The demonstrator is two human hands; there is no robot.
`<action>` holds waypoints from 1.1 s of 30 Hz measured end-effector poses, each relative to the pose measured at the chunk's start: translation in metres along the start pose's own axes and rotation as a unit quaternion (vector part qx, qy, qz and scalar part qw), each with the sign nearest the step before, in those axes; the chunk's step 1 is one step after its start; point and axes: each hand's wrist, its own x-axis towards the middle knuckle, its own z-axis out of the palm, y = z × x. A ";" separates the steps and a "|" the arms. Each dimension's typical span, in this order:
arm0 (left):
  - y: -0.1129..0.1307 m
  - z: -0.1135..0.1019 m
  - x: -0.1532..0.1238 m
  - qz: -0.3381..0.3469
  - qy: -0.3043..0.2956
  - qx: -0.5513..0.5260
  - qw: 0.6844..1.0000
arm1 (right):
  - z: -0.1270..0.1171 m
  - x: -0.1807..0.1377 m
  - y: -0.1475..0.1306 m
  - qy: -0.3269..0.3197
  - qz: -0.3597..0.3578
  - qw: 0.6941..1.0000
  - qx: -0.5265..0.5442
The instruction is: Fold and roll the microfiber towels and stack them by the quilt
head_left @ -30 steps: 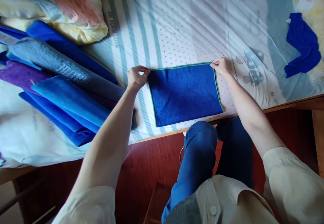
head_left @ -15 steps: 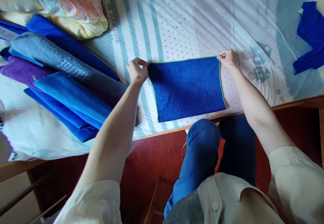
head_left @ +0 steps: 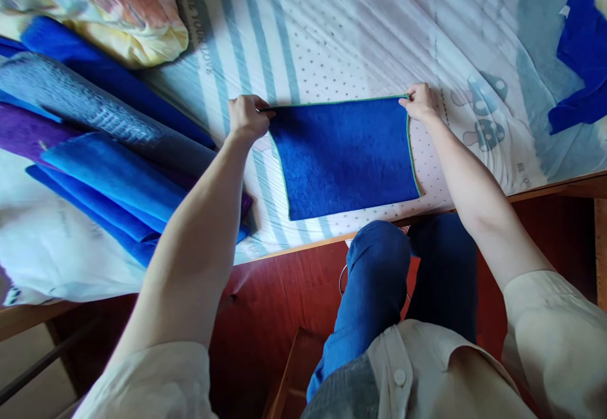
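Observation:
A dark blue cloth with a green edge (head_left: 344, 157) lies folded flat on the patterned bed sheet (head_left: 351, 33), near the bed's front edge. My left hand (head_left: 246, 117) pinches its far left corner. My right hand (head_left: 418, 102) pinches its far right corner. Both hands have their fingers closed on the cloth's far edge, and both forearms reach out over the wooden bed rail.
A pile of folded blue, grey-blue and purple cloths (head_left: 104, 153) lies to the left. A yellow printed pillow (head_left: 109, 8) sits behind it. A crumpled blue cloth (head_left: 581, 59) lies at the far right. The wooden bed rail (head_left: 545, 188) runs in front; my jeans-clad knees (head_left: 379, 261) are below.
Both hands, still pinching the far corners, have shifted slightly away from me and left, drawing the cloth a little further onto the bed.

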 end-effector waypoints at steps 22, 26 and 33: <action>0.036 0.107 -0.138 0.155 -0.028 -0.059 0.986 | 0.086 -0.139 0.005 -0.029 -0.253 0.966 -0.037; 0.048 0.112 -0.160 0.146 -0.035 -0.072 0.986 | 0.086 -0.154 -0.007 -0.026 -0.218 0.975 -0.037; 0.031 0.115 -0.205 0.141 -0.045 -0.066 0.987 | 0.092 -0.203 0.004 -0.065 -0.262 0.962 -0.043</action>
